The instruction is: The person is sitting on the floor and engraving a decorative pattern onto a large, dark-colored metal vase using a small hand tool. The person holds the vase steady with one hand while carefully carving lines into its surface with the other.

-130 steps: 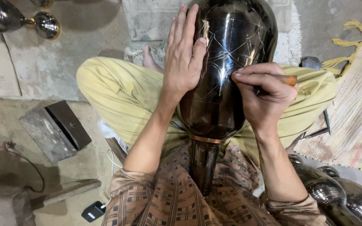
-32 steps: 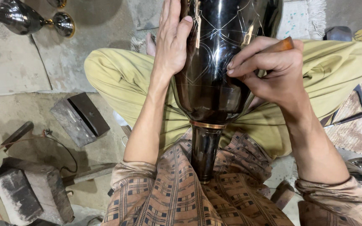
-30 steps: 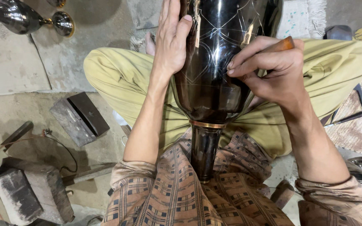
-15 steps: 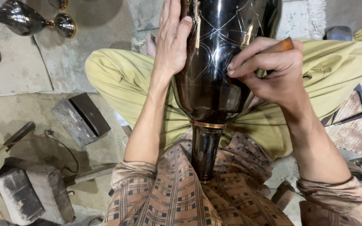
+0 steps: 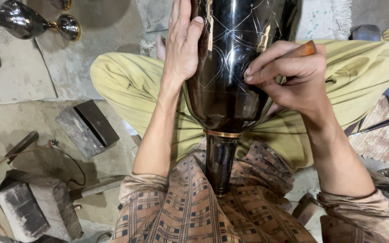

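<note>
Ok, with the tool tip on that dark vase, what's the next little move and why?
Probably draw the wooden-handled tool a short way further along the scratched line, keeping the left hand flat against the vase. The right hand pinches the tool with its tip on the glossy surface, where thin pale lines already show, and the open palm braces the vase in the lap.

The dark metal vase (image 5: 235, 76) shone glossy, fine scratched lines catching light. The tool handle (image 5: 303, 48) looked wooden. Trousers (image 5: 127, 85) were matt yellow cloth; the concrete floor (image 5: 23, 76) lay rough.

Vase (image 5: 230, 76) top cut off; tool (image 5: 303, 49) tip hidden behind fingers.
</note>
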